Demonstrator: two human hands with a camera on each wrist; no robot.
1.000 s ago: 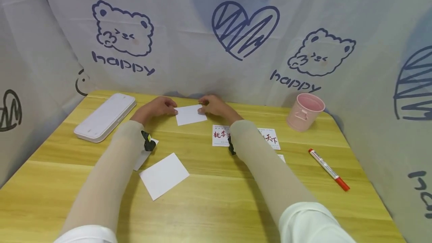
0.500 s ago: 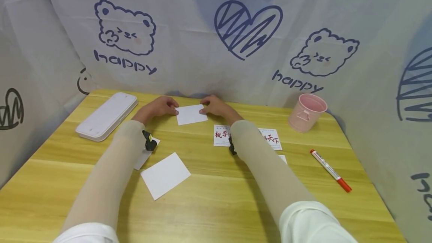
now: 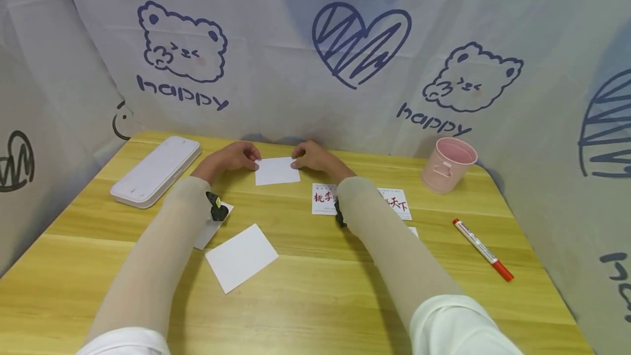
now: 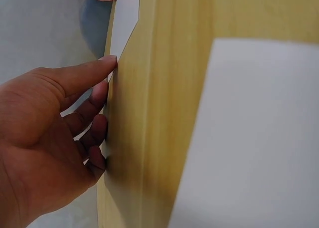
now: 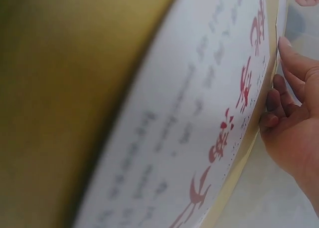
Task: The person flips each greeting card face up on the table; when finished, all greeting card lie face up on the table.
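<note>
The white card is near the table's far edge, pinched along opposite sides by the left hand's grip and the right hand's grip, presumably to steady it evenly and leave its face uncovered. Nearer lies another blank card; the right sleeve partly hides red-lettered paper. Pink bucket, marker and white case sit outside the arms, probably giving them room.

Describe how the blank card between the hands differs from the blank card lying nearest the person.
The far card is pinched by the left hand and right hand; the near card is untouched. The far card looks nearly straight in the head view; the near card lies aslant. Both look white and rectangular.
</note>
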